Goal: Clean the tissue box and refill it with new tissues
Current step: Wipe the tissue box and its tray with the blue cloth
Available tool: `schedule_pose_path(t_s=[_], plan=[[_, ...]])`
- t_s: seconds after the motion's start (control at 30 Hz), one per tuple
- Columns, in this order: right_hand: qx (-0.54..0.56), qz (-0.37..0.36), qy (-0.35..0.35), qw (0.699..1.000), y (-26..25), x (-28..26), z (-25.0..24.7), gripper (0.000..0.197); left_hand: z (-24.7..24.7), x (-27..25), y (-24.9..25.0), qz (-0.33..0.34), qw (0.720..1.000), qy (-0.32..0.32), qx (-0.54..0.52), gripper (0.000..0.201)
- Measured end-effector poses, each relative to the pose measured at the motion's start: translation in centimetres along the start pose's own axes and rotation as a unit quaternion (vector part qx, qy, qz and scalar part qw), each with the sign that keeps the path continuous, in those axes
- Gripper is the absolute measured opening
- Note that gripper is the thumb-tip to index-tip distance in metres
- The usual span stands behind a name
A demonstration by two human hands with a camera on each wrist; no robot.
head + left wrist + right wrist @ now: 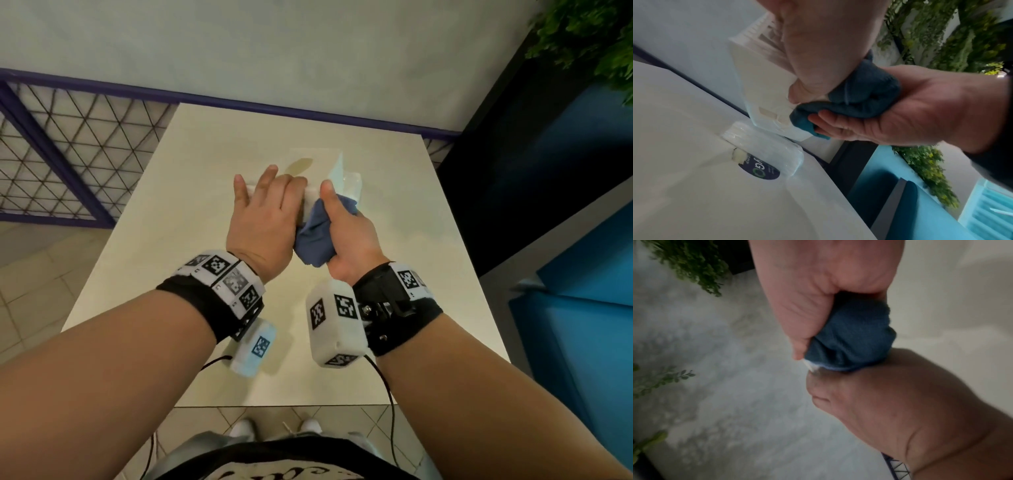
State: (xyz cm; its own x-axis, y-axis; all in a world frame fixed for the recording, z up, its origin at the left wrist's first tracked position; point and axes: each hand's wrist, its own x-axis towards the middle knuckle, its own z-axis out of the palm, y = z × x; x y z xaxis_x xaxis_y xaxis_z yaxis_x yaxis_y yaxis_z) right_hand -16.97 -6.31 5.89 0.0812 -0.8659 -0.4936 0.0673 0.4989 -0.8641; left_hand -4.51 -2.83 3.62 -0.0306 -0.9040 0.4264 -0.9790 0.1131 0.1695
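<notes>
A white plastic tissue box (311,201) is held over the cream table (164,246), mostly hidden under my hands. My left hand (263,212) grips it from above, fingers spread over the top. The left wrist view shows the box (760,81) tilted and raised, with the left thumb (807,91) clamped on its side. My right hand (347,233) clutches a bunched blue cloth (315,236) and presses it against the box's right side. In the right wrist view the cloth (851,337) bulges out of the fist. A clear-wrapped pack of new tissues (766,146) lies on the table just behind the box.
The table's far edge meets a grey wall with a purple rail (308,113). A wire-mesh fence (68,147) stands to the left. Blue seating (582,274) and a green plant (592,37) are on the right. Tiled floor shows at the near edge.
</notes>
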Motion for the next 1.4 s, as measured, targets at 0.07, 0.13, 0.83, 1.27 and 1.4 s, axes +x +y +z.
schedule_pose_path(t_s=[0.07, 0.13, 0.83, 1.27, 1.4], plan=[[-0.022, -0.032, 0.003, 0.999, -0.1, -0.4, -1.0, 0.035, -0.5, 0.1, -0.8, -0.035, 0.999, -0.007, -0.029, 0.063], [-0.045, -0.054, 0.049, 0.996, -0.9, -0.8, -2.2, 0.027, -1.1, -0.1, -1.5, -0.083, 0.993, -0.009, -0.078, 0.061], [-0.457, -0.194, 0.1, 0.862, -4.8, 6.5, -4.1, 0.052, -0.3, -2.5, -2.5, -0.197, 0.917, 0.026, -0.345, 0.079], [-0.428, -0.291, 0.021, 0.855, -2.1, 3.8, -2.0, 0.055, -0.2, -2.3, -2.6, -0.201, 0.907, 0.02, -0.369, 0.078], [-0.394, -0.164, 0.088, 0.9, -3.9, 6.8, -4.7, 0.057, -0.3, -2.9, -2.5, -0.192, 0.912, 0.002, -0.363, 0.082]])
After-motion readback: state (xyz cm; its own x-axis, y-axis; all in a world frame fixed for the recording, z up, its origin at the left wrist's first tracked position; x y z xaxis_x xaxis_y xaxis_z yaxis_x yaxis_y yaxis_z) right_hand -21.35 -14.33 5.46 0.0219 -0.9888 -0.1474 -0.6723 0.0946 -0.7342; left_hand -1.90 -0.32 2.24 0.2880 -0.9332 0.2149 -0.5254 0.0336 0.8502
